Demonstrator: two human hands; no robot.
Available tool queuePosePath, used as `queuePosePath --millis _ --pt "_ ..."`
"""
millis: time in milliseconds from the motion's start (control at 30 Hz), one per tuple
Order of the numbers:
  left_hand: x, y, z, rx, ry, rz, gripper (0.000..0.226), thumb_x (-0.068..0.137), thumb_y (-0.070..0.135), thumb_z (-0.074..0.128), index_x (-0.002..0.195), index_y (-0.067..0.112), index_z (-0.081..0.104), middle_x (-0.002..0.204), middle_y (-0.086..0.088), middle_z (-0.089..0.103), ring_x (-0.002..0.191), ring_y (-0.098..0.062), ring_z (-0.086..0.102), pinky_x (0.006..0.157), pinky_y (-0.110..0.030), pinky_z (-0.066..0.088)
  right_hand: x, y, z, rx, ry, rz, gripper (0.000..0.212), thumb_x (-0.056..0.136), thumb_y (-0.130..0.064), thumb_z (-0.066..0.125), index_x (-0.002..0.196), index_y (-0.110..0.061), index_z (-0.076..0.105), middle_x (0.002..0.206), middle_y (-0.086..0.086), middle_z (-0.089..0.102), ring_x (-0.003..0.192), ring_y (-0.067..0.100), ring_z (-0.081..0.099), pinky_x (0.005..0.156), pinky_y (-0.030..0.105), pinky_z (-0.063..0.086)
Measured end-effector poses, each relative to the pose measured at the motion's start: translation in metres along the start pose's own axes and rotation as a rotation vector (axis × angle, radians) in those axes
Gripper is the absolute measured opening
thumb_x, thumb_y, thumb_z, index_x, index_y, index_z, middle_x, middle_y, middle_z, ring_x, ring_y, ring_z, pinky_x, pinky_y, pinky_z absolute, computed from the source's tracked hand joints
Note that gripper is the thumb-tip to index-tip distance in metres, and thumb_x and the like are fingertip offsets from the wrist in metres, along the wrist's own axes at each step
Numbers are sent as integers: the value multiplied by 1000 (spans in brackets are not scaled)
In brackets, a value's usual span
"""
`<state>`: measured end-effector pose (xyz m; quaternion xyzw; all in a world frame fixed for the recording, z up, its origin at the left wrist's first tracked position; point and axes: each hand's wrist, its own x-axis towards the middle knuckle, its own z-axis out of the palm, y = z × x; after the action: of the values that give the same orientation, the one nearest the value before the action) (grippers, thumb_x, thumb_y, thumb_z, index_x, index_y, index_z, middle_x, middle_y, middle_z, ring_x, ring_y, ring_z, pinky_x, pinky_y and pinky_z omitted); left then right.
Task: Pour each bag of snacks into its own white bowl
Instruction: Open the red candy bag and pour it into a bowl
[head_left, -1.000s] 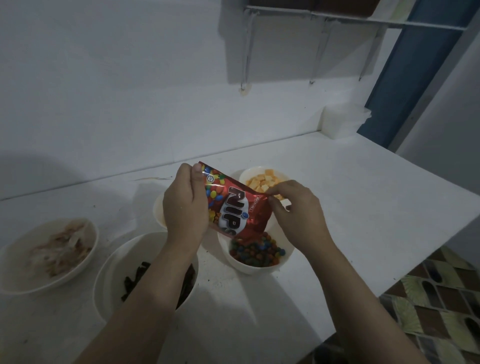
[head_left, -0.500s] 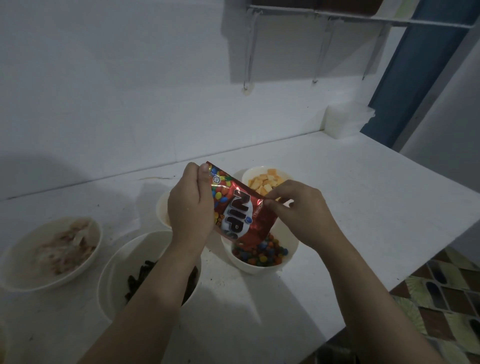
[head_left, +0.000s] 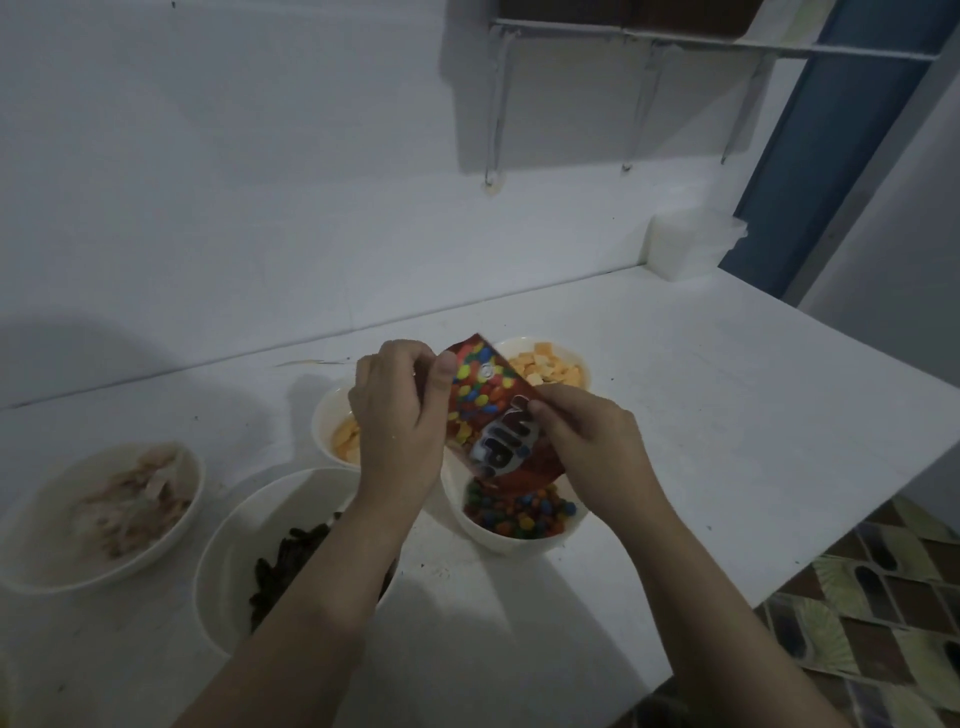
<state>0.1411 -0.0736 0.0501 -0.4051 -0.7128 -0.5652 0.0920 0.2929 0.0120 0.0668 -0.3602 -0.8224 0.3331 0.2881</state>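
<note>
A red Nips candy bag (head_left: 491, 410) hangs upside down, its open mouth just above a white bowl (head_left: 511, 540) that holds colourful coated candies (head_left: 519, 512). My left hand (head_left: 397, 415) grips the bag's upper left corner, thumb on its front. My right hand (head_left: 587, 441) pinches the bag's right edge near the middle. Both hands hover over the bowl at the centre of the white table (head_left: 727, 415).
Four other white bowls stand around: orange cubes (head_left: 545, 366) behind, pale orange pieces (head_left: 343, 436) behind my left hand, dark strips (head_left: 291, 561) at front left, pale flakes (head_left: 119, 499) at far left. A white box (head_left: 685, 241) sits at the back right corner. The table edge runs at right.
The bag has been tipped more upright over the candy bowl. My left thumb has come round onto its front, and my right hand has slid up along its edge.
</note>
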Motion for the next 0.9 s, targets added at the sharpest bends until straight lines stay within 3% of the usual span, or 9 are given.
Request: queuePosePath --millis 67,133,200,267,333,433,600,767,900 --pt "-2 -8 2 1 -75 -96 59 83 76 31 110 25 45 107 11 47 106 -3 35 96 -39 38 -2 8 -3 52 68 50 24 102 -27 50 111 -28 73 95 -21 68 91 0 63 81 21 54" --pt "-5 -10 2 -98 -184 -230 72 75 83 36 122 29 37 121 7 45 115 -8 39 100 -34 39 -4 12 -6 177 98 123 23 102 -27 50 105 -30 72 95 -19 71 93 3 67 75 19 55" --pt "-7 -3 3 -270 -302 -383 67 77 81 40 124 34 31 120 9 51 115 -7 52 89 -19 46 -7 13 -7 330 94 172 22 102 -27 51 98 -34 71 92 -20 74 89 1 69 65 11 53" --pt "-10 9 6 -434 -409 -502 49 81 68 41 121 40 34 111 23 54 101 8 54 72 -9 45 -11 12 -6 398 91 191 23 101 -25 52 98 -35 72 91 -21 75 89 -2 70 65 10 54" --pt "-11 14 10 -513 -460 -546 39 83 64 42 118 45 39 106 29 57 95 11 53 73 -13 45 -15 13 -3 427 110 211 22 102 -25 52 105 -30 73 97 -16 76 93 3 70 74 16 56" --pt "-7 17 12 -524 -506 -514 33 82 62 48 112 47 51 109 25 65 103 3 61 92 -28 51 -16 15 -7 522 203 241 30 102 -33 49 129 -35 64 117 -16 70 106 6 65 88 29 56" --pt "-4 15 14 -577 -481 -500 28 83 56 53 109 46 56 107 24 70 102 1 66 96 -39 53 -17 14 -7 555 111 198 41 102 -37 45 143 -43 47 137 -20 57 121 5 57 98 30 51" --pt "-4 15 11 -691 -463 -575 39 80 59 56 115 43 60 116 13 69 113 -14 64 99 -48 51 -18 16 -13 511 24 188 39 103 -30 47 139 -47 49 125 -25 61 109 -4 59 75 10 51" --pt "-5 21 13 -691 -468 -527 48 76 63 57 119 43 57 116 15 69 111 -11 65 98 -46 52 -19 14 -17 524 12 155 42 101 -37 48 141 -47 47 118 -35 60 102 -16 59 69 4 49"
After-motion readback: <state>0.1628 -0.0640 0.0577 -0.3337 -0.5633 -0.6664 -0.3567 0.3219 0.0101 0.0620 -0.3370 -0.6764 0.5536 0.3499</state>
